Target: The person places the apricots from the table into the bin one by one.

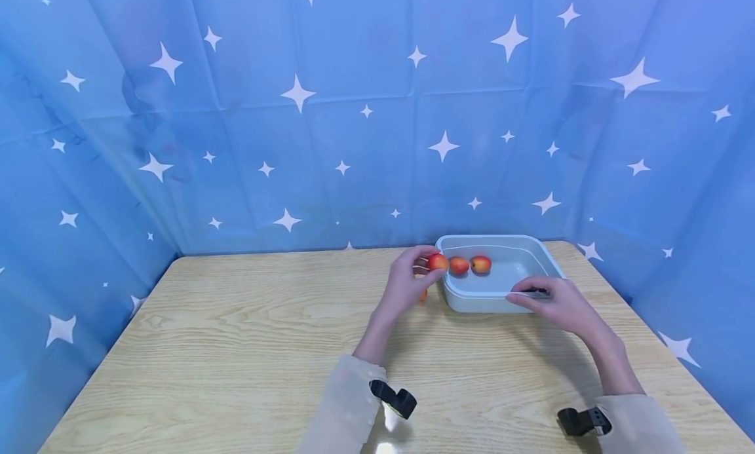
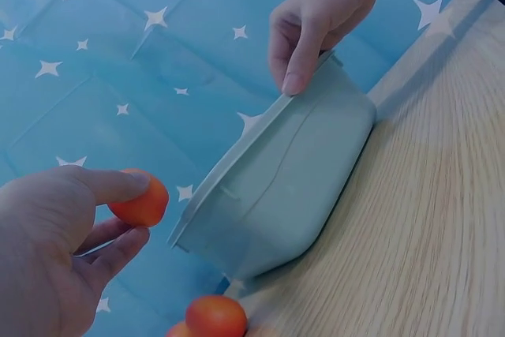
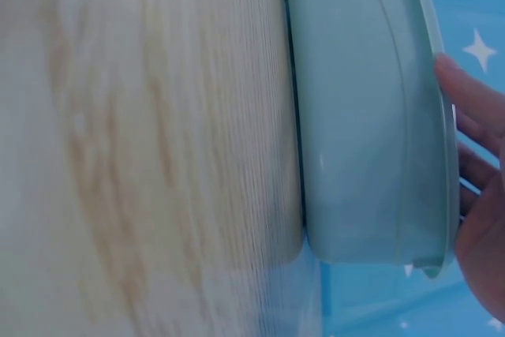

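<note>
My left hand [image 1: 407, 280] pinches a small, round red-orange fruit [image 1: 438, 263] between thumb and fingers, held up at the left rim of a pale blue-green plastic basin [image 1: 472, 303]. In the left wrist view the held fruit [image 2: 142, 200] is raised beside the basin's wall. Two similar fruits, one red-orange [image 1: 458, 266] and one with more yellow [image 1: 481, 264], lie inside the basin's left half. My right hand [image 1: 557, 303] grips the basin's near rim toward its right end, with the thumb outside and the fingers over the inner side.
Partly hidden behind my left hand, more orange fruit [image 1: 423, 296] sits on the wooden table [image 1: 253, 336]; the left wrist view shows two fruits [image 2: 216, 317] there, overlapping. A blue curtain [image 1: 354, 146] with white stars hangs along the table's back and sides.
</note>
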Action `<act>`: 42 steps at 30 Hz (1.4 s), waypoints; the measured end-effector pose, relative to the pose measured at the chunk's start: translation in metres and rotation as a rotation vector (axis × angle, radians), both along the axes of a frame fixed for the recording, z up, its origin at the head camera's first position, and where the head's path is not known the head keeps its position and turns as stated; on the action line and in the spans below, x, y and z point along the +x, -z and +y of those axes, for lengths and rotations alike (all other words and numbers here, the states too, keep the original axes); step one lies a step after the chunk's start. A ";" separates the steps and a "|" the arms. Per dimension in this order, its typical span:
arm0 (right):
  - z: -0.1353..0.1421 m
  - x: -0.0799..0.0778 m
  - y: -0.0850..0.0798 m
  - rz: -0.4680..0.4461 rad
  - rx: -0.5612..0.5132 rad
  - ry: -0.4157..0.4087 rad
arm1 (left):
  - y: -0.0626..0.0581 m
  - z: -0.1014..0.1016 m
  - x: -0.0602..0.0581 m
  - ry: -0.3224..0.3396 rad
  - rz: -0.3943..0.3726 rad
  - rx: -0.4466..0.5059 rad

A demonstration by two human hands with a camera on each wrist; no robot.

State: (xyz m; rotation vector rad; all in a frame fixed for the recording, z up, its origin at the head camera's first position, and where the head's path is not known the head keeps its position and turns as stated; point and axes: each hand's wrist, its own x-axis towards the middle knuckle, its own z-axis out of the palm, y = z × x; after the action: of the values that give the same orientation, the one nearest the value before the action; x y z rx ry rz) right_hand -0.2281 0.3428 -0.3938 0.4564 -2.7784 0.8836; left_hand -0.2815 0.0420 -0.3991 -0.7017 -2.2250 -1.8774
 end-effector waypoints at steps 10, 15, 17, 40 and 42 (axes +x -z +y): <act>0.000 -0.001 0.001 0.010 -0.009 -0.009 | -0.002 0.017 0.002 0.010 0.079 -0.098; 0.001 -0.001 0.002 0.016 -0.013 -0.010 | -0.003 0.027 0.005 0.040 0.120 -0.078; 0.001 -0.001 0.002 0.017 -0.012 -0.008 | -0.003 0.031 0.006 0.051 0.125 -0.084; -0.001 -0.001 0.002 0.009 -0.026 -0.023 | -0.004 0.053 0.019 0.041 0.125 -0.174; -0.001 -0.001 0.002 0.009 -0.029 -0.023 | -0.005 0.052 0.019 0.042 0.147 -0.164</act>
State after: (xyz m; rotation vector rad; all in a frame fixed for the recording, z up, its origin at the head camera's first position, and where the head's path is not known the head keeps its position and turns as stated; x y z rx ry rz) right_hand -0.2289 0.3421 -0.3963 0.4882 -2.7534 0.9230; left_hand -0.2624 0.0936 -0.3942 -0.8883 -2.3034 -1.6161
